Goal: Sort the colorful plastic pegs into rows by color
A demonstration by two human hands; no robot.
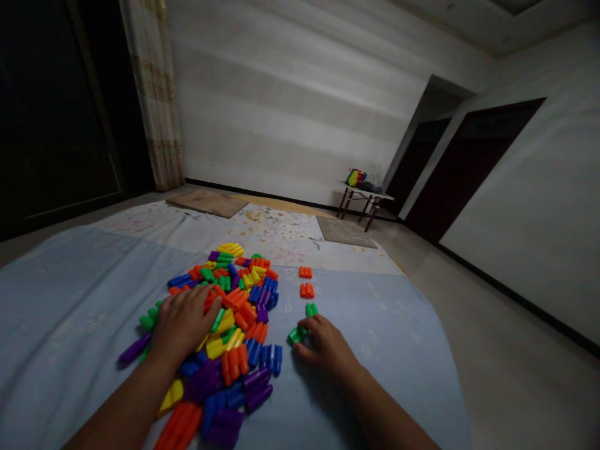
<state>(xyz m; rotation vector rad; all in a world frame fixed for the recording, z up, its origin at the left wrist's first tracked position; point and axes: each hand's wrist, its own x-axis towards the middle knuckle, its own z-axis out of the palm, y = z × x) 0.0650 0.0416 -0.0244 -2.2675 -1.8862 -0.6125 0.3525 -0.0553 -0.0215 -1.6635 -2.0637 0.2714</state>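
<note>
Across the far side of the room I see a pale wall [290,106]. Nearest me, a tablecloth [384,350] spreads wide, pale blue with a white flowered band along its far part. Left of the wall hangs a patterned curtain [159,94]; over to the right I have a dark door [462,169]. Near the foot of the wall stands a small side table [382,195] with a brightly coloured item [356,177] on top. Two mats come next: a brown mat [209,203] at the far left of the cloth, a greyish mat [345,231] at the far right.

Left of centre on the blue, I have the heap of plastic pieces [244,315], ridged, in orange, yellow, green, blue and purple. My left hand [185,319] lies palm down on its left side, fingers bent over an orange-red piece [212,300]; I cannot tell whether they grip it. My right hand [328,344] is to the right of the heap, thumb and forefinger closed on a green piece [296,335]. Just beyond those fingertips sits a second green piece [312,309], and past it two orange pieces [307,290], one behind the other, a little apart, roughly in line with it.
</note>
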